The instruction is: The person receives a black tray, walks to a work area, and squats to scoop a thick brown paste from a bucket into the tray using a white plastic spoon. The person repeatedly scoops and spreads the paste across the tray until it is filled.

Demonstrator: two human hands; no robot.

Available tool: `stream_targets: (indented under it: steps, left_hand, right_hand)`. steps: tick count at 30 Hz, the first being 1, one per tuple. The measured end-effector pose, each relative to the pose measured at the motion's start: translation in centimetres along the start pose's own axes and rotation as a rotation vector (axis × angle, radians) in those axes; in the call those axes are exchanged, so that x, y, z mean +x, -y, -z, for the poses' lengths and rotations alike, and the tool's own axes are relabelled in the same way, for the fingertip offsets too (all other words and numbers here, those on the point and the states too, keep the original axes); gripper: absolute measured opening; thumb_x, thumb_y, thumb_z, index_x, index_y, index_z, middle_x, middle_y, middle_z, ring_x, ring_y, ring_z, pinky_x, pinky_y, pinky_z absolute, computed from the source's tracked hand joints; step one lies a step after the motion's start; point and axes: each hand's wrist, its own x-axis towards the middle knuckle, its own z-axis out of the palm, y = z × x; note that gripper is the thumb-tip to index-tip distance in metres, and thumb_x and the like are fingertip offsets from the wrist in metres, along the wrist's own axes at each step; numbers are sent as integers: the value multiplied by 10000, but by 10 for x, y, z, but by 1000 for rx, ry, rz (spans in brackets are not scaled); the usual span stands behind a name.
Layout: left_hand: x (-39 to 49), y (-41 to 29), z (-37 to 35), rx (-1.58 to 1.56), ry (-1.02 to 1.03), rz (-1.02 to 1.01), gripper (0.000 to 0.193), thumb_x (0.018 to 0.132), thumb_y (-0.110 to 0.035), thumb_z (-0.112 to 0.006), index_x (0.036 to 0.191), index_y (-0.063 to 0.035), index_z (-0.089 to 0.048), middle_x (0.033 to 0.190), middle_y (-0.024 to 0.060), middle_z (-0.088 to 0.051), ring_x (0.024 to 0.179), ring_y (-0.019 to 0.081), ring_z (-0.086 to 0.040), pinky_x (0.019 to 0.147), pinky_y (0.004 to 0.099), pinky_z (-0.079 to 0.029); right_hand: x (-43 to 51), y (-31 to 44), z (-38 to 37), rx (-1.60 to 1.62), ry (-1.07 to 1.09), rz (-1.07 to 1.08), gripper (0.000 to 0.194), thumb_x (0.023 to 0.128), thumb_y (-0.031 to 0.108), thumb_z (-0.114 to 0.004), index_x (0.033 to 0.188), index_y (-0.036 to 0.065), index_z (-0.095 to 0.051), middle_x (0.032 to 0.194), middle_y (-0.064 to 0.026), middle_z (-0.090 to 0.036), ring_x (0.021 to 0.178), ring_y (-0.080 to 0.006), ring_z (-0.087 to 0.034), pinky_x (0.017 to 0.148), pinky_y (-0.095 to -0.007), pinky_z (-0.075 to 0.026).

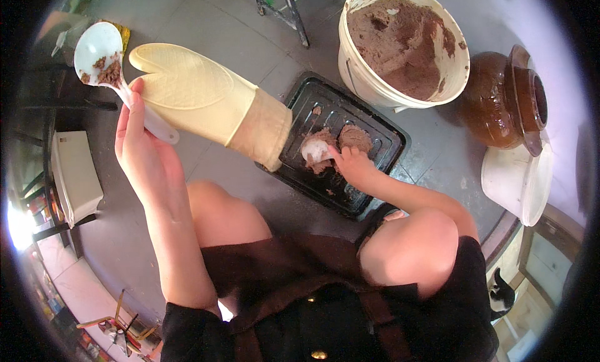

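Observation:
My left hand [145, 141] is raised at the left and grips the handle of a white plastic ladle [97, 48], whose bowl has brown clay-like paste stuck in it. My right hand [354, 167] is low over a black ribbed tray [300, 174] on the floor. It holds a small white scoop [316, 150] by its short end, pressed on a lump of brown paste [321, 166]. A rounded lump of the same paste [355, 137] sits just beside it. A cream oven mitt [206, 94] lies between the ladle and the tray, its cuff over the tray's left edge.
A white bucket [344, 71] of brown paste stands beyond the tray. Right of it are a glazed brown jar [490, 99] and a white lidded tub [508, 179]. A white box [77, 174] is at the left, black stand legs [283, 15] at the top, a black-and-white cat [501, 296] lower right.

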Motion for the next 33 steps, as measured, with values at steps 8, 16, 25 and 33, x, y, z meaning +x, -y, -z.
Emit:
stream_targets:
  steps: [8, 16, 25, 33]
  left_hand:
    - [-1, 9, -15, -10, 37, 27, 266, 980, -144, -555, 1176, 23, -623, 1189, 85, -619, 1129, 146, -553, 1001, 300, -406]
    - [-6, 14, -28, -13, 56, 94, 263, 985, -145, -546, 1176, 20, -620, 1190, 82, -620, 1136, 152, -553, 1004, 306, -410]
    - [-10, 8, -21, -30, 118, 140, 270, 992, -154, -532, 1183, 18, -614, 1210, 94, -615, 1158, 160, -549, 1022, 317, -407]
    - [-17, 4, -20, -24, 164, 137, 276, 994, -160, -527, 1188, 19, -608, 1233, 107, -609, 1174, 173, -543, 1037, 326, -399]
  right_hand:
    - [-59, -52, 121, 232, -242, 158, 567, 843, 44, -519, 1393, 2, -387, 888, -172, -579, 753, -343, -631, 652, -420, -546]
    - [-36, -164, 221, -81, -374, -326, 188, 894, 97, -499, 1055, 31, -569, 896, -192, -654, 859, -386, -643, 719, -474, -519]
    - [63, -237, 138, 240, -189, 14, 306, 941, 265, -508, 845, 9, -645, 754, -200, -645, 749, -408, -611, 749, -481, -479]
    - [74, -237, 135, 643, -14, -93, 351, 933, 294, -513, 770, 13, -646, 671, -122, -629, 679, -279, -610, 667, -416, -465]
